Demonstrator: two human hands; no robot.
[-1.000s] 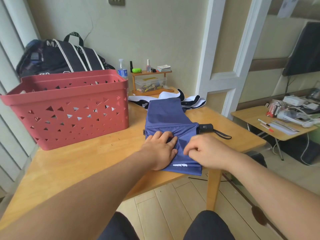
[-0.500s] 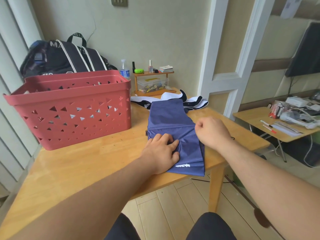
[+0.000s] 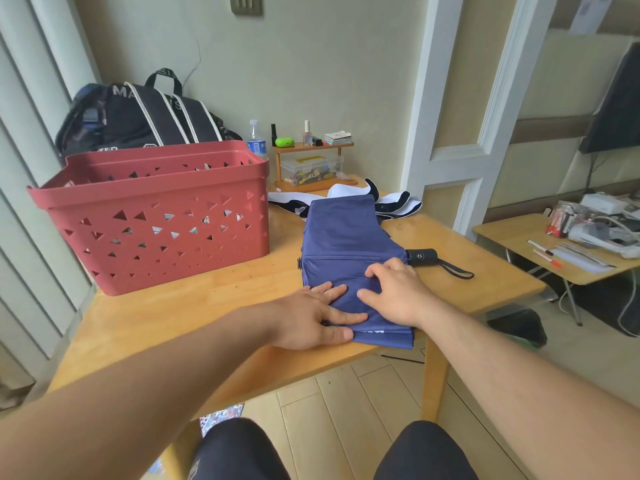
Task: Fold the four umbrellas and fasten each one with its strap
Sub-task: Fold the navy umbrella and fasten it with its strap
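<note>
A blue umbrella lies collapsed on the wooden table, its canopy spread in flat folds toward the near edge. Its black handle with a wrist loop sticks out to the right. My left hand presses flat on the near left part of the fabric, fingers spread. My right hand rests on the fabric just right of it, fingers spread over a fold. A white and black umbrella lies behind the blue one, partly hidden by it.
A red perforated basket stands on the table's left half, with a black bag behind it. A small wooden shelf with bottles sits at the back by the wall. A low side table with clutter stands to the right.
My right hand came back from near the handle to the near folds of the blue canopy and opened flat. My left hand stayed pressing on the fabric.
</note>
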